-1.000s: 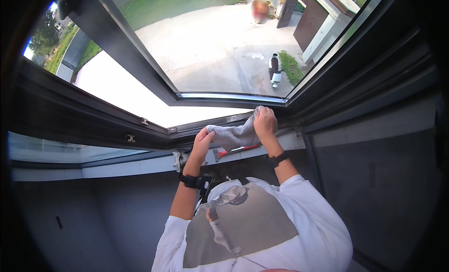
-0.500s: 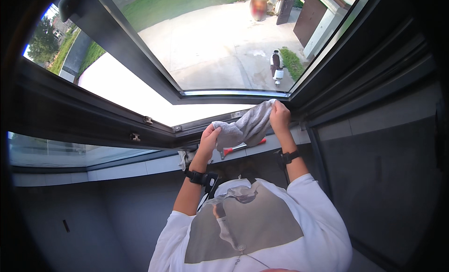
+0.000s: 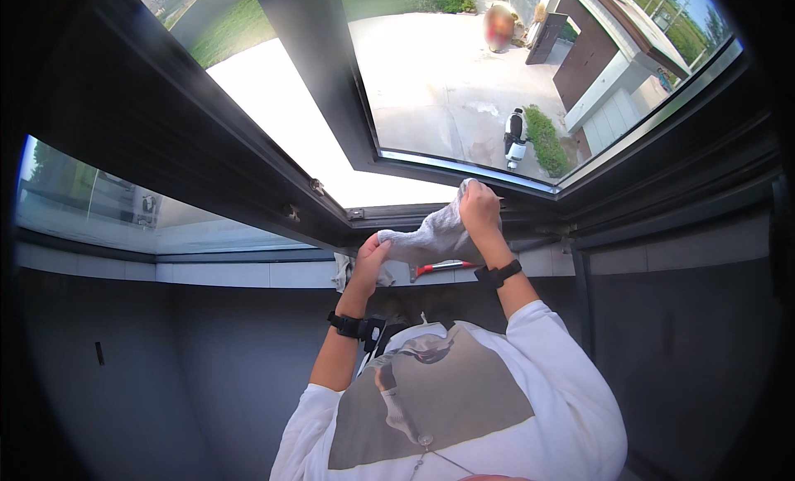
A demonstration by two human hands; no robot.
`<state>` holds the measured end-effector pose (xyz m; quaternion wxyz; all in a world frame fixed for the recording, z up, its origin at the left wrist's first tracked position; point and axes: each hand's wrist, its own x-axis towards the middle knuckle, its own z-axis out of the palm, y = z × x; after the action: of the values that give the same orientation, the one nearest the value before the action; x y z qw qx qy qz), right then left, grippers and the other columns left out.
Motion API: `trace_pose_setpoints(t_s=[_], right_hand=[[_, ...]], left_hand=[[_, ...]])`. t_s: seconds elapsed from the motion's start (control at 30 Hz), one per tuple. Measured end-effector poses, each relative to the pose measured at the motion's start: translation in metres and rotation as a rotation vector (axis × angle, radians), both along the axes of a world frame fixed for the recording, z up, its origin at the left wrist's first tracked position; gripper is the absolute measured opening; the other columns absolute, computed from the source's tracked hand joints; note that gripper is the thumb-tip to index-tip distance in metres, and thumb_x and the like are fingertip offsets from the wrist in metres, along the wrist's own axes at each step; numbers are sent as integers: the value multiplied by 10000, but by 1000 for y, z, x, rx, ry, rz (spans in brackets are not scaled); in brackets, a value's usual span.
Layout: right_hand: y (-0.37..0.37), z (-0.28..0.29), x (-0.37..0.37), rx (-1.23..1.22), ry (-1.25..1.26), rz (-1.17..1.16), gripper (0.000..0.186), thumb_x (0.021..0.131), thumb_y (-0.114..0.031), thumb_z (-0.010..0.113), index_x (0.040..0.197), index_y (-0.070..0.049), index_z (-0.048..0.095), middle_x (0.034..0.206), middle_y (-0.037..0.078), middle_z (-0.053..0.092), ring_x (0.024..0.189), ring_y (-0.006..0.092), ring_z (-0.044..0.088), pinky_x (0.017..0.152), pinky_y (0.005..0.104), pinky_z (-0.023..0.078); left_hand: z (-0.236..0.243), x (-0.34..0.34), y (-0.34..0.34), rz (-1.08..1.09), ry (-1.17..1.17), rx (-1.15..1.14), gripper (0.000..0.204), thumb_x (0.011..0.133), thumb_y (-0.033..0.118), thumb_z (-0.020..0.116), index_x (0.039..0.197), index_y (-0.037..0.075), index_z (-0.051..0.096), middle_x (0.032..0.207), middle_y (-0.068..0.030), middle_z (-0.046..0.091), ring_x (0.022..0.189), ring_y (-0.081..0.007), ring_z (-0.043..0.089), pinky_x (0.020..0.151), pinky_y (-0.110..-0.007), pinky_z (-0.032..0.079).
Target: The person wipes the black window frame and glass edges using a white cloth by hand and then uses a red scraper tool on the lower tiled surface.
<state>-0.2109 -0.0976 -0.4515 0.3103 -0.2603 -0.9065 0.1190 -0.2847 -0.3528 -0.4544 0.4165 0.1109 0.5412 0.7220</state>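
A grey towel-like cloth (image 3: 426,238) is stretched between my two hands just below the dark window frame (image 3: 530,179). My left hand (image 3: 369,259) pinches one end. My right hand (image 3: 480,209), higher and further right, grips the other end beside the lower rail. Beneath the cloth, a red-and-silver scraper (image 3: 437,267) lies on the tiled sill (image 3: 538,264). A pale rag (image 3: 341,270) sits on that sill behind my left hand. Small metal latch fittings (image 3: 316,186) are on the frame at upper left of the cloth.
An open, dark-framed glass sash (image 3: 356,84) projects above my hands. A fixed pane (image 3: 199,224) is at left, with dark walls (image 3: 232,357) below. Through the glass, a pale courtyard holds a white-and-black scooter (image 3: 515,133) and a brown gate (image 3: 580,71).
The view has swung, shifting the window and courtyard rightward. Both hands still grip the cloth; over the last half second they drew slightly closer, and the cloth sags more between them.
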Motion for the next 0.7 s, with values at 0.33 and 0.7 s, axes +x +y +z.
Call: trace_pose_setpoints(t_s=[0.33,0.7], right_hand=[[-89,9,-134,-141,61,321,58,798,-74,507,813,-23,531,758,181,609,703,375,602,622,451,485],[-138,136,-55,-157,-504,1036,155,762,-174,577,764,-26,622,665,153,591,667,334,590,624,385,476]], left_hand=[[8,-12,-75,136,11,-74,255,944,123,446,1154,18,545,1096,-59,603,1017,-157,573,913,-298,432],[23,-16,-57,-73,518,-10,512,839,129,646,1286,22,422,1159,-62,531,1077,-145,499,921,-288,408]])
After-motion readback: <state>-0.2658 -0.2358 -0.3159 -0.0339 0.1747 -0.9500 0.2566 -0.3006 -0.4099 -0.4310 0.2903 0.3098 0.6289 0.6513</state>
